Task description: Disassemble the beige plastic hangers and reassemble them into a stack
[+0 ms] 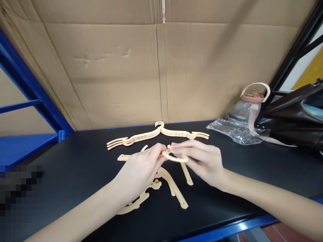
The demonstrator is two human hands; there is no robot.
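Note:
Both hands meet over the middle of the black tabletop around a cream plastic hanger hook (176, 158). My left hand (144, 165) pinches the hook piece at its base. From the right, my right hand (202, 159) closes its fingers at the same joint, gripping a hanger arm (187, 174) that sticks out below it. The fingers hide most of the joint. Under my hands lie loose cream hanger parts, among them a long arm (174, 188) and a curved piece (137, 203). Beyond them rests a stack of assembled hangers (146, 135).
At the right stand a clear bottle with a brown lid (243, 107), a crumpled plastic bag (232, 129) and a black bag (292, 112). Cardboard (113, 67) walls off the back. A blue metal frame (54, 114) rises at the left, and a blue edge (234, 229) borders the table's front.

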